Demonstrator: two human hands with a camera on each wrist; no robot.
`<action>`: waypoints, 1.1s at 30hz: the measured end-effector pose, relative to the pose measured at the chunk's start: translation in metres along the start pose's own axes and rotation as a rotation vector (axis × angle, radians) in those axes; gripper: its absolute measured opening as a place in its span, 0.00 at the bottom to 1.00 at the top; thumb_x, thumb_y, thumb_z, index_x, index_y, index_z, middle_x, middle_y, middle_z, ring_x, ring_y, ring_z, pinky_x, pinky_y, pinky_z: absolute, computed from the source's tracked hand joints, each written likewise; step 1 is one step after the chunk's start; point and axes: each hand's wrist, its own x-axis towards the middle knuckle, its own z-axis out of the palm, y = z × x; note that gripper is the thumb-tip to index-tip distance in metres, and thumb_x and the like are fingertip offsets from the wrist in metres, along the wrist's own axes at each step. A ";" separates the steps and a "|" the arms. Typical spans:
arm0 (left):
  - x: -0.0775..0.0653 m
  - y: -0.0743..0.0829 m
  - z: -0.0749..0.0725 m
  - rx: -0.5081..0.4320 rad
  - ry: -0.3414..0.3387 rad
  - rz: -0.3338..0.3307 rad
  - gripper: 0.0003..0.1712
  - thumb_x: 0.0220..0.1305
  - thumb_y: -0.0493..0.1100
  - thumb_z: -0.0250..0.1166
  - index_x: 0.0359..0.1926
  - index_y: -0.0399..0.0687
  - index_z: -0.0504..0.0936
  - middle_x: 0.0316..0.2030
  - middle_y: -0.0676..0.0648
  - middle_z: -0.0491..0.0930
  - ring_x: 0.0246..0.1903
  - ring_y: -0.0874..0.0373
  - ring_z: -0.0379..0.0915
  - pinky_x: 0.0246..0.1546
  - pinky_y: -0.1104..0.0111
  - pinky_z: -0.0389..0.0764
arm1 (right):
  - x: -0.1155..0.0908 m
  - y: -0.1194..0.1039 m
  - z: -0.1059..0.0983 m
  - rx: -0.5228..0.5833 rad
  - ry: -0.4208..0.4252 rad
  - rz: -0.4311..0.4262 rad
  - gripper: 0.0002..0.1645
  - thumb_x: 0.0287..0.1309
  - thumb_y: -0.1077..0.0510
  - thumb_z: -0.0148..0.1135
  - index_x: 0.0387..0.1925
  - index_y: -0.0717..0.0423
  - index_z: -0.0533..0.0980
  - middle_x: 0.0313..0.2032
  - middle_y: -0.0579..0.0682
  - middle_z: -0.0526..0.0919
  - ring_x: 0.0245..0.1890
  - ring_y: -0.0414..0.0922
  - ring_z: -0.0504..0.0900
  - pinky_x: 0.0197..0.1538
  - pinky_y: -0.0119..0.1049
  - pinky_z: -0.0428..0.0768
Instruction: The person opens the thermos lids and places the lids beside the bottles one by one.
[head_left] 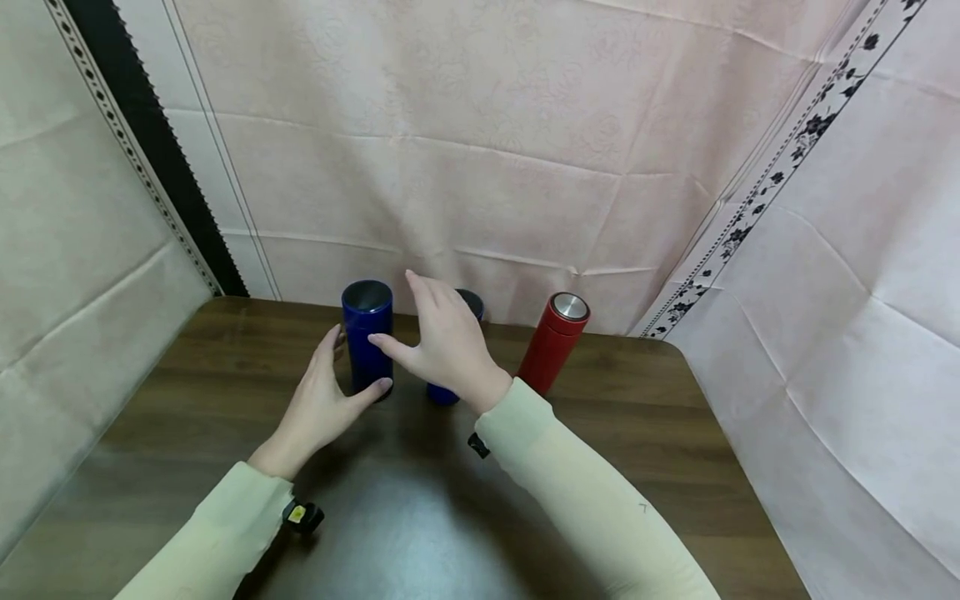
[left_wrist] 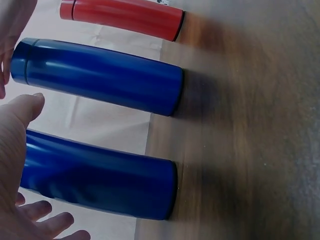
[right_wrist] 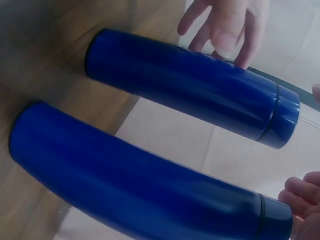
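Two blue insulated flasks stand upright on the table. My left hand [head_left: 318, 408] is at the left blue flask [head_left: 367, 346], thumb on its near side and fingers spread by its left side; whether skin touches metal I cannot tell. In the right wrist view, those left fingers [right_wrist: 225, 37] lie along the flask's body. My right hand [head_left: 453, 350] hovers beside that flask's upper part with thumb and fingers apart, holding nothing. It partly hides the second blue flask [head_left: 442, 395] in the head view. That flask [left_wrist: 105, 75] shows whole in the left wrist view.
A red flask [head_left: 553, 346] with a silver-topped lid stands to the right, its base behind my right forearm. The brown wooden table [head_left: 637, 433] ends at a pale cloth curtain [head_left: 480, 192] behind the flasks. More cloth [head_left: 840, 333] hangs at the sides.
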 end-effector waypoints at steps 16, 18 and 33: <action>0.023 -0.003 0.008 -0.079 -0.030 -0.025 0.63 0.53 0.66 0.68 0.76 0.48 0.39 0.70 0.36 0.53 0.66 0.39 0.56 0.60 0.39 0.62 | 0.022 -0.024 0.013 -0.092 -0.040 0.008 0.52 0.58 0.27 0.53 0.67 0.63 0.62 0.59 0.55 0.75 0.60 0.48 0.71 0.66 0.38 0.64; 0.026 -0.002 0.009 -0.092 -0.035 -0.039 0.62 0.55 0.64 0.68 0.75 0.47 0.39 0.70 0.35 0.53 0.66 0.38 0.56 0.60 0.39 0.61 | 0.023 -0.027 0.014 -0.085 -0.054 0.036 0.52 0.58 0.28 0.54 0.67 0.63 0.61 0.59 0.55 0.74 0.60 0.48 0.71 0.65 0.38 0.64; 0.030 -0.006 0.008 -0.103 -0.038 -0.111 0.55 0.59 0.61 0.66 0.73 0.41 0.47 0.67 0.33 0.59 0.63 0.37 0.61 0.58 0.43 0.68 | 0.030 -0.037 0.021 0.089 -0.115 0.148 0.47 0.62 0.38 0.59 0.70 0.65 0.57 0.63 0.58 0.70 0.62 0.48 0.70 0.63 0.37 0.69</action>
